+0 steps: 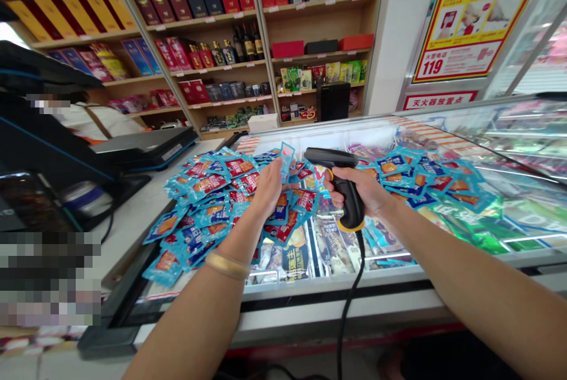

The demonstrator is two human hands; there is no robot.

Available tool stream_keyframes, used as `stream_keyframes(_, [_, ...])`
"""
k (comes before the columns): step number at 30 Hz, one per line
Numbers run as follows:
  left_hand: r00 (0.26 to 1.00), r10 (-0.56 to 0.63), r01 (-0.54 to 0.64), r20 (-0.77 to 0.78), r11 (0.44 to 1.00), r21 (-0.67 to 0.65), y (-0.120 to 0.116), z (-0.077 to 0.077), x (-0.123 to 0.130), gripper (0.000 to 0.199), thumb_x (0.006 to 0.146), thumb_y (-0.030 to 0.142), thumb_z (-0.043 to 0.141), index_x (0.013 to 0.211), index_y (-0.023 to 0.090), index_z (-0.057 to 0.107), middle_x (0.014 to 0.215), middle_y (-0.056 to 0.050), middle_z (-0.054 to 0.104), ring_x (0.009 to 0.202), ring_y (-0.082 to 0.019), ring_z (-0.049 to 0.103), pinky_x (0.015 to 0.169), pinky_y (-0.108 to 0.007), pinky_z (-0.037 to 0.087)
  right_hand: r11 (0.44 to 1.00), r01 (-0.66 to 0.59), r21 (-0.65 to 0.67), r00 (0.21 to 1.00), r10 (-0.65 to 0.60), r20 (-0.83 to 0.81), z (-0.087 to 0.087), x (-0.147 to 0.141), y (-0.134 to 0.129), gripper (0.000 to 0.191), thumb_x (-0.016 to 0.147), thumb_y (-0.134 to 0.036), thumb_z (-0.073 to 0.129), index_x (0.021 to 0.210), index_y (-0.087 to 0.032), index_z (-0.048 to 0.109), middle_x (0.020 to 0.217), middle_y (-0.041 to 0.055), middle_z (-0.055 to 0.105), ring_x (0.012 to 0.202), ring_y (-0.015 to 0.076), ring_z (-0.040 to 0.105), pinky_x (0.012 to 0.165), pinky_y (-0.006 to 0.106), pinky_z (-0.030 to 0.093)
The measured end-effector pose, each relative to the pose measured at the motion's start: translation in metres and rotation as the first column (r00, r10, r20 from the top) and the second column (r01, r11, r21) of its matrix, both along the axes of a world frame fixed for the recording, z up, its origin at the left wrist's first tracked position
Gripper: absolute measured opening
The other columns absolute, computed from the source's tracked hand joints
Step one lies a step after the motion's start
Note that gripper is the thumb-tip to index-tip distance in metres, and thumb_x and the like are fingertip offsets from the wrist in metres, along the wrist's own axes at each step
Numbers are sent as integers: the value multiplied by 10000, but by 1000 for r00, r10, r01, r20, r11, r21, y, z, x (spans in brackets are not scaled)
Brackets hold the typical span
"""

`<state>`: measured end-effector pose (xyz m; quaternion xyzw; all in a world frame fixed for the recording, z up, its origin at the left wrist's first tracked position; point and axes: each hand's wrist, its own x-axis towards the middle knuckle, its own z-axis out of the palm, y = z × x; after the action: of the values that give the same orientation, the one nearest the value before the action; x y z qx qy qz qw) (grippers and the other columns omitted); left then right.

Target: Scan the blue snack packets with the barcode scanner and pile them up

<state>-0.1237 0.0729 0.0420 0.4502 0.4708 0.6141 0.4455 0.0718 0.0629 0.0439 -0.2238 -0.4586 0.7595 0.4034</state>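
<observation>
My left hand [270, 188] is closed on a small blue snack packet [287, 158], held upright above a large pile of packets. That pile [208, 208] of blue, red and orange snack packets lies on the glass freezer top, left of and beneath the hand. My right hand [361, 188] is wrapped round the grip of a black barcode scanner [348, 194] with yellow trim. The scanner's head points left, towards the held packet, and its cord hangs down over the freezer's front edge. A second, smaller pile of similar packets [425, 173] lies to the right.
Under the glass of the chest freezer [305, 303], bagged goods show. On the left stand a flat weighing scale [146, 146] and a dark checkout machine [48, 114], with a person partly visible behind. Shelves of boxed goods [212, 31] line the back, beside a fire poster [473, 19].
</observation>
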Motion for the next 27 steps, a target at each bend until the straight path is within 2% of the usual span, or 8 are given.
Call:
stream_keyframes(5, [999, -10, 11, -51, 1000, 7, -3, 1, 1, 332, 913, 386, 421, 925, 153, 657, 1038, -89, 686, 972, -237, 655, 701, -345, 593, 1000, 19, -7, 1000, -19, -24, -1, -1, 1, 220, 723, -357, 689, 747, -175, 568, 663, -3, 547, 462, 77, 441, 438, 218, 414])
stream_keyframes(9, [976, 26, 2, -218, 992, 130, -2, 2, 2, 388, 897, 425, 454, 1109, 167, 652, 1137, -87, 650, 1016, -230, 626, 714, -318, 573, 999, 37, -14, 999, -38, -34, 1, 4, 6, 231, 725, -371, 686, 771, -174, 575, 660, -8, 541, 459, 76, 431, 436, 218, 414])
stream_keyframes(11, [931, 86, -8, -354, 977, 214, 0, 4, 7, 455, 877, 426, 507, 1249, 178, 595, 1172, -86, 640, 1031, -215, 615, 799, -319, 546, 997, 76, -15, 996, -76, -42, 3, 12, 10, 233, 717, -369, 690, 778, -172, 583, 664, -10, 539, 459, 73, 428, 428, 213, 405])
stream_keyframes(13, [846, 154, 7, -511, 954, 299, 3, 8, 16, 514, 863, 410, 547, 1321, 177, 548, 1185, -97, 640, 1070, -212, 598, 921, -343, 489, 991, 136, -5, 989, -136, -65, 6, 26, 14, 232, 711, -362, 692, 784, -169, 586, 671, -9, 539, 463, 70, 429, 427, 207, 396])
stream_keyframes(16, [699, 206, 79, -685, 930, 359, 6, 13, 41, 516, 870, 367, 550, 1343, 160, 528, 1246, -139, 613, 1156, -238, 560, 1030, -392, 405, 972, 237, 6, 967, -235, -103, 9, 54, 21, 233, 705, -352, 697, 792, -167, 584, 667, -6, 532, 468, 69, 425, 430, 204, 392])
stream_keyframes(19, [604, 158, 149, -781, 941, 305, 10, 11, 77, 503, 880, 337, 540, 1347, 149, 518, 1295, -167, 578, 1195, -259, 544, 1052, -410, 390, 938, 347, -1, 930, -344, -129, 9, 87, 25, 240, 684, -347, 708, 767, -163, 578, 655, -7, 519, 464, 64, 416, 421, 196, 388])
stream_keyframes(23, [493, 73, 216, -867, 955, 203, 20, -2, 129, 527, 892, 334, 535, 1382, 148, 477, 1356, -166, 540, 1248, -261, 514, 1078, -397, 377, 890, 455, -31, 875, -454, -169, 7, 123, 28, 231, 676, -334, 706, 742, -166, 563, 656, -8, 517, 468, 59, 416, 414, 183, 389])
stream_keyframes(27, [390, 18, 248, -921, 961, 123, 32, -15, 165, 569, 903, 364, 536, 1409, 126, 436, 1394, -171, 513, 1285, -263, 484, 1086, -375, 368, 869, 490, -73, 846, -494, -203, 8, 140, 27, 204, 690, -321, 684, 755, -174, 557, 650, -15, 514, 467, 59, 409, 416, 180, 395])
